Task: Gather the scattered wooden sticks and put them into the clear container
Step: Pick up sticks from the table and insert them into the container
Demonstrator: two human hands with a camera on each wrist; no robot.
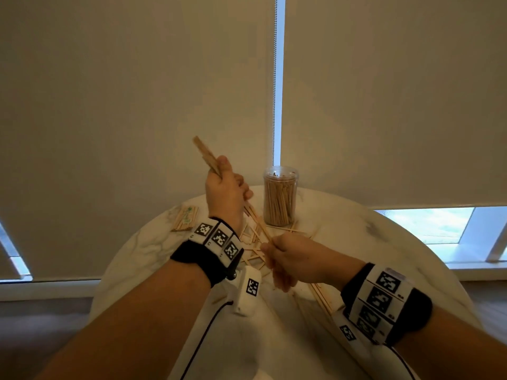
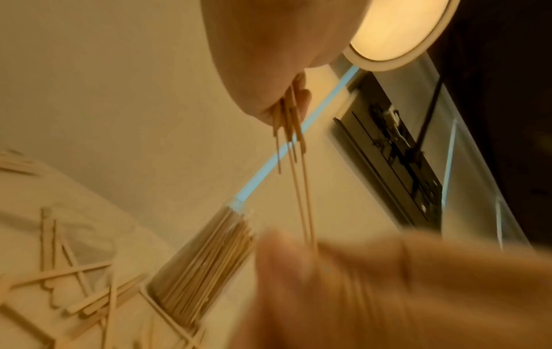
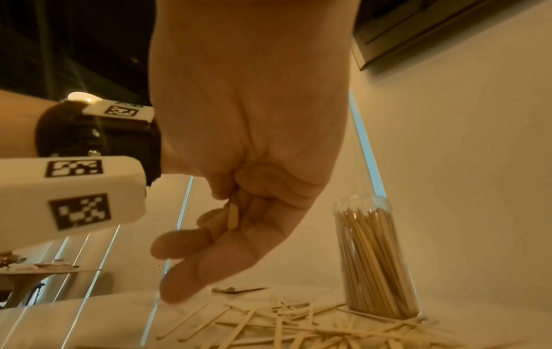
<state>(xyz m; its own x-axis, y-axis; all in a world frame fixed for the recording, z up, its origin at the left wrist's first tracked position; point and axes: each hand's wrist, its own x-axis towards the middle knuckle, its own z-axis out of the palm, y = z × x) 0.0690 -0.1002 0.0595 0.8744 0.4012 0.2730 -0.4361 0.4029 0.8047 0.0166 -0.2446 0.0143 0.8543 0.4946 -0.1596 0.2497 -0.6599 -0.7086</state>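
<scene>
My left hand (image 1: 229, 185) is raised above the table and grips a bundle of wooden sticks (image 1: 205, 154), whose top ends poke up and to the left. Thin sticks (image 1: 256, 220) run down from that fist to my right hand (image 1: 277, 253), which pinches their lower ends. In the left wrist view the bundle (image 2: 291, 113) hangs from my left hand (image 2: 260, 59) down to the blurred right hand (image 2: 388, 283). A stick end (image 3: 232, 217) shows inside my right hand (image 3: 248, 118). The clear container (image 1: 279, 198), upright and packed with sticks, stands just behind the hands.
Several loose sticks (image 1: 252, 253) lie crossed on the round marble table (image 1: 356, 242) between the hands and the container, more (image 1: 321, 294) under my right wrist. A wrapped packet of sticks (image 1: 186, 218) lies at the table's far left. Roller blinds hang behind.
</scene>
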